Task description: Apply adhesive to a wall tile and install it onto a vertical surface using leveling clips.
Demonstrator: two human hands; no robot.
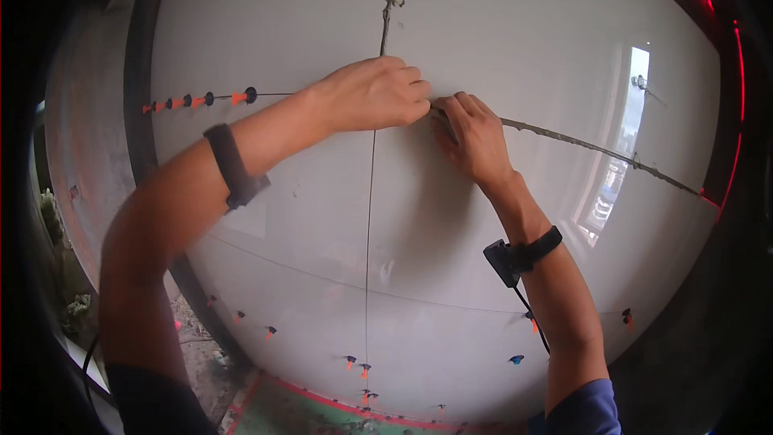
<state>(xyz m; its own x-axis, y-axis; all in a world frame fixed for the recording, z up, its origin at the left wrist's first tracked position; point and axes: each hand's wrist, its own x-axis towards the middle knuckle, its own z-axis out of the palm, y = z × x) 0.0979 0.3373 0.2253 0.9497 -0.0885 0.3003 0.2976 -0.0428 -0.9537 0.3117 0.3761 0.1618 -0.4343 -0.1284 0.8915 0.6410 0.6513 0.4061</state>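
Note:
Large glossy white tiles (pixel 266 28) meet at a cross of thin joints in front of me. My left hand (pixel 385 93) is closed, its knuckles up, over the spot where the joints cross. Close beside it, my right hand (pixel 475 133) has its fingers bent and pressed together at the horizontal joint (pixel 580 142), which carries grey mortar to the right of the hand. Whatever either hand pinches is hidden behind the fingers. Above the left hand, the vertical joint (pixel 386 32) also has rough grey mortar with some lumps along it.
Several orange and black tile-levelling clips (pixel 245 97) stick out of the joint at left. More clips (pixel 350 361) and a blue one (pixel 516 360) dot the lower tiles. A red laser line (pixel 740 113) runs down the right edge. Green and red sheeting (pixel 298 411) lies below.

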